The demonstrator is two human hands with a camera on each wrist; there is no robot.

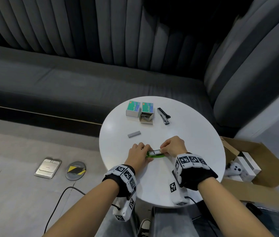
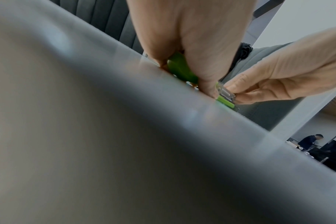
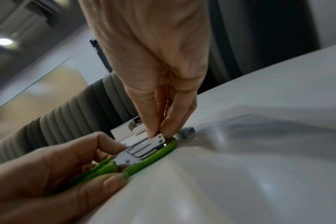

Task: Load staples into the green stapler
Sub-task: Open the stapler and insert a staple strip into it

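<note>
Your left hand [image 1: 139, 153] and right hand [image 1: 173, 146] both pinch the green stapler [image 1: 155, 154], opened, metal channel showing, lying left-right at lower centre.

On the table [image 1: 195, 134], the stapler [image 1: 155, 155] lies at six o'clock between the left hand [image 1: 139, 153] and right hand [image 1: 173, 145]. A staple strip [image 1: 134, 134] sits centre-left; two boxes [image 1: 139, 111] and a second stapler [image 1: 163, 115] at twelve.

Round white table [image 1: 195, 151]. On it: two green staple boxes side by side at the far edge, one closed [image 1: 133, 108], one open [image 1: 147, 115]; black stapler [image 1: 163, 115] beside them; loose staple strip [image 1: 134, 134] mid-table; green stapler [image 1: 155, 154] near the front.
</note>
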